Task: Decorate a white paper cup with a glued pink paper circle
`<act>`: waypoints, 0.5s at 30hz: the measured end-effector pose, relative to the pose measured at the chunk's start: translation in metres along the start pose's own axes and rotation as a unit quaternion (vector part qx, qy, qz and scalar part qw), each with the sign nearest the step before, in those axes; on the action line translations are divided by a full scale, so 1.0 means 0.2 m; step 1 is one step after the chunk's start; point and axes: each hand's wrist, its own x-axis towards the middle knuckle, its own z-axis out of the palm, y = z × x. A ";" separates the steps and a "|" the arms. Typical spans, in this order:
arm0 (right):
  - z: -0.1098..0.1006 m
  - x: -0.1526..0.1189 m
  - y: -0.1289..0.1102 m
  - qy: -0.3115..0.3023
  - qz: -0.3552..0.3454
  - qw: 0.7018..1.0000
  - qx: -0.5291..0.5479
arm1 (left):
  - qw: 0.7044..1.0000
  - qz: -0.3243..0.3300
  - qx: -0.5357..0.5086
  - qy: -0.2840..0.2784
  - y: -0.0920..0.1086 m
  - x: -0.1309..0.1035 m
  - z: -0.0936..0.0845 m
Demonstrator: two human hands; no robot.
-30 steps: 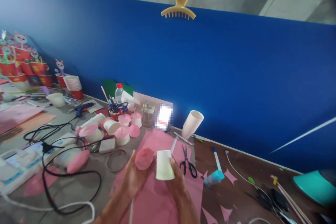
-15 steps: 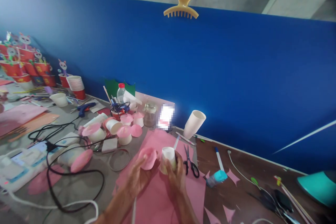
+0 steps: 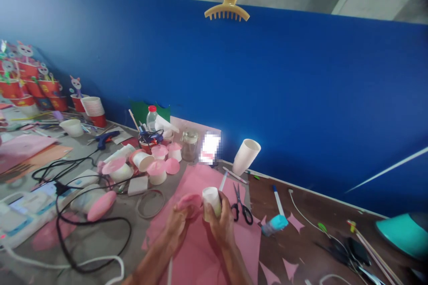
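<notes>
My left hand (image 3: pixel 178 221) is closed on a round pink paper piece (image 3: pixel 189 201), its edge curled up. Wrapped around a small white paper cup (image 3: pixel 211 202) are the fingers of my right hand (image 3: pixel 223 222). The cup and the pink piece are close beside each other; whether they touch is hard to tell. Both hands are above a large pink paper sheet (image 3: pixel 214 258). Black-handled scissors (image 3: pixel 241 209) lie just right of my right hand, on the sheet's edge.
Left of the sheet stand several white cups with pink paper (image 3: pixel 157 172), a tape ring (image 3: pixel 150 204) and a black cable (image 3: pixel 129 242). Behind are a glass jar (image 3: pixel 190 146) and a tall white roll (image 3: pixel 246 156). To the right lie a glue bottle (image 3: pixel 274 225) and pink scraps (image 3: pixel 290 269).
The pink paper piece has tipped in my left hand and now shows more edge-on. My right hand still has the cup, slightly shifted. The whole view has drifted a little.
</notes>
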 end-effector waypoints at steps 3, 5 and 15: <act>0.00 0.00 0.01 0.020 -0.020 0.999 -0.028 | 1.000 0.012 0.020 0.002 -0.01 0.01 0.00; 0.01 0.00 0.03 0.027 -0.026 0.999 -0.040 | 1.000 0.014 0.019 0.015 -0.01 0.00 0.00; 0.02 -0.01 0.06 0.042 -0.041 0.997 -0.050 | 1.000 0.009 0.005 0.029 0.01 0.02 -0.04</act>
